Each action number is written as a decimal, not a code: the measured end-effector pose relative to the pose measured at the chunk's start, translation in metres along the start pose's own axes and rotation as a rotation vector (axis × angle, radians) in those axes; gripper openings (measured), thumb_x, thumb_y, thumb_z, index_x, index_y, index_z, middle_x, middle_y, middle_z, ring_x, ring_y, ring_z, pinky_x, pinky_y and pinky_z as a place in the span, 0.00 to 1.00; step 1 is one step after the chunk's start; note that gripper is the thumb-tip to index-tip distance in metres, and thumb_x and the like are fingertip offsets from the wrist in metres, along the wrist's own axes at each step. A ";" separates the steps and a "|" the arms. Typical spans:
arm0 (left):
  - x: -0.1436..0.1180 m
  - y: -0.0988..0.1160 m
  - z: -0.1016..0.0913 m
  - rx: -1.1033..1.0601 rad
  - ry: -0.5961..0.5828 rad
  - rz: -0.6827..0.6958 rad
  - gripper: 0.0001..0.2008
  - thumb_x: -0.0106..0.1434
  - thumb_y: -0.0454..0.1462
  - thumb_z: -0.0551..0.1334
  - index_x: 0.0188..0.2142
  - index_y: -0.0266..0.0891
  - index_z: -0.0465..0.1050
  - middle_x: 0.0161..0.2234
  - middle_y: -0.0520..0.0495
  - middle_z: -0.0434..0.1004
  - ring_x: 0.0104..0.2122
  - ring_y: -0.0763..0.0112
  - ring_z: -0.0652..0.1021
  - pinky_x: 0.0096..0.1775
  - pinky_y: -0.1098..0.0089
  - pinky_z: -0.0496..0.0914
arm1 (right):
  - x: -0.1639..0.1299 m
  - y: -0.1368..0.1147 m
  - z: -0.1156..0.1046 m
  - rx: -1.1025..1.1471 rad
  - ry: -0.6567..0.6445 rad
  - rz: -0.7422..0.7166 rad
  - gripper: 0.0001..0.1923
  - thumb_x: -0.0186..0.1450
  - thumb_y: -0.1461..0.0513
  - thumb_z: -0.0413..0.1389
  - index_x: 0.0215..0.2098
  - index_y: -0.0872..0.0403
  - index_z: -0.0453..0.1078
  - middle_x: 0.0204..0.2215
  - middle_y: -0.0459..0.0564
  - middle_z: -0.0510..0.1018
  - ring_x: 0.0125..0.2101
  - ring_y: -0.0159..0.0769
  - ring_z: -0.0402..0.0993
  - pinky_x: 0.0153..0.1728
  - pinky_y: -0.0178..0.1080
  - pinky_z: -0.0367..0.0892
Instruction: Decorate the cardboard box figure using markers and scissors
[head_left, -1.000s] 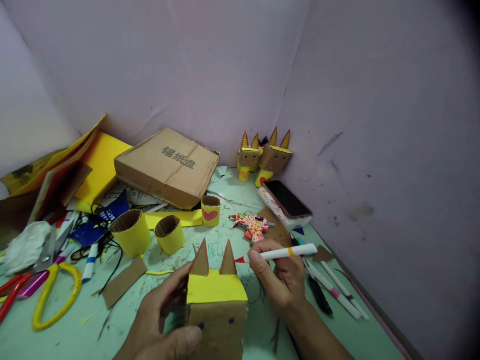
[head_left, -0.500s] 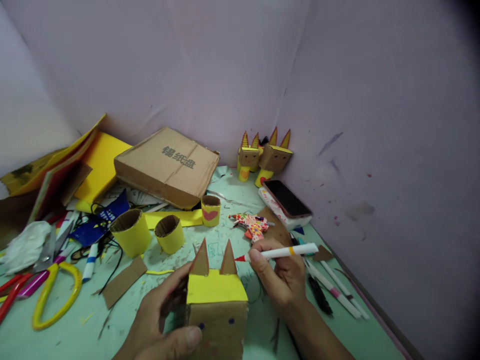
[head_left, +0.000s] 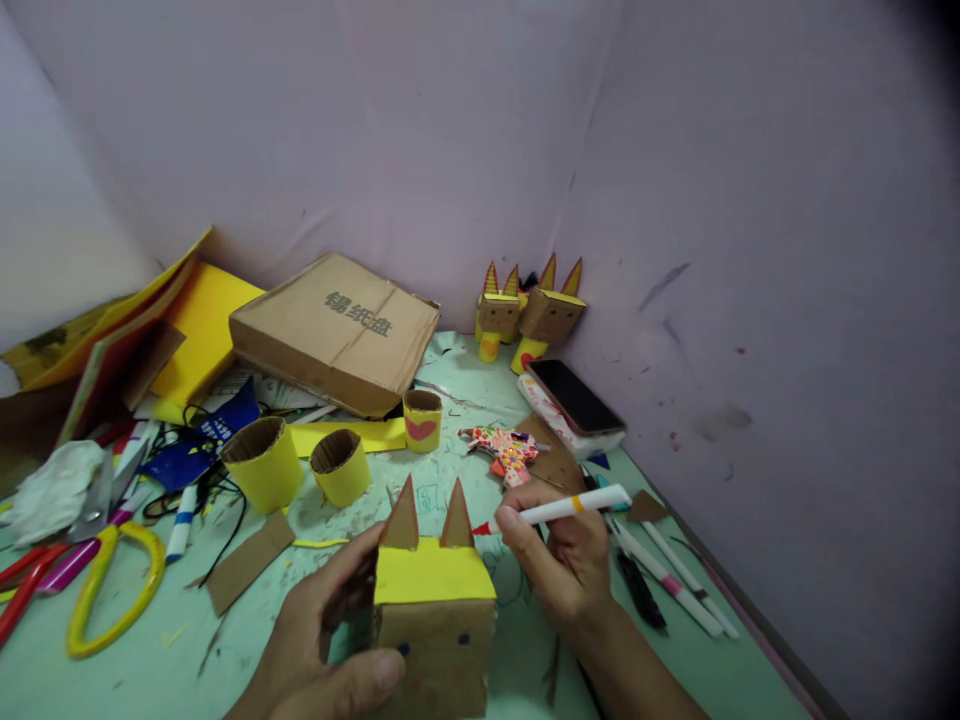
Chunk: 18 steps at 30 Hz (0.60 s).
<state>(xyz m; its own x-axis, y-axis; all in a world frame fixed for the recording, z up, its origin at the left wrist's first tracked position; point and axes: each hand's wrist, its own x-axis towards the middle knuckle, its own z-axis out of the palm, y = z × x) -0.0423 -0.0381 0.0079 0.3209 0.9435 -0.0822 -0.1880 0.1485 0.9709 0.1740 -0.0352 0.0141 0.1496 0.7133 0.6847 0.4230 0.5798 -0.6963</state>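
The left hand (head_left: pixel 319 640) wraps around the cardboard box head (head_left: pixel 433 620), thumb pressed flat on its front face and fingers curled behind its left side, so the box sits held upright at the bottom of the view. Its yellow top carries two pointed brown ears (head_left: pixel 427 518) standing just above the fingertips. The right hand (head_left: pixel 566 565) is closed in a writing grip on a white marker (head_left: pixel 562 508), whose red tip points left and hovers just beside the right-hand ear, close to touching it. Beyond the left hand stand two yellow paper tubes (head_left: pixel 300 468), with yellow-handled scissors (head_left: pixel 112 590) further to its left. Past the right hand lie loose pens (head_left: pixel 667 580) and a phone (head_left: pixel 576 398).
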 end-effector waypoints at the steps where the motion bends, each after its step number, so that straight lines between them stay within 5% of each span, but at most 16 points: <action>1: 0.000 0.000 0.001 -0.006 -0.003 -0.002 0.38 0.43 0.46 0.75 0.56 0.46 0.74 0.56 0.46 0.77 0.57 0.43 0.73 0.52 0.64 0.73 | 0.000 0.000 0.000 -0.017 -0.003 0.001 0.09 0.63 0.67 0.55 0.25 0.54 0.69 0.16 0.40 0.68 0.18 0.26 0.64 0.20 0.30 0.58; 18: -0.001 0.002 0.000 0.024 0.019 -0.018 0.39 0.42 0.46 0.76 0.56 0.44 0.74 0.56 0.44 0.77 0.57 0.41 0.73 0.53 0.61 0.72 | 0.001 -0.002 -0.001 -0.050 -0.011 -0.008 0.09 0.62 0.66 0.54 0.24 0.54 0.69 0.16 0.41 0.69 0.17 0.28 0.65 0.19 0.31 0.59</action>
<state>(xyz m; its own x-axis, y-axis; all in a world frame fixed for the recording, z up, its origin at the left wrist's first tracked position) -0.0428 -0.0384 0.0100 0.3063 0.9463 -0.1039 -0.1600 0.1587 0.9743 0.1740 -0.0360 0.0168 0.1365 0.7128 0.6880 0.4681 0.5656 -0.6789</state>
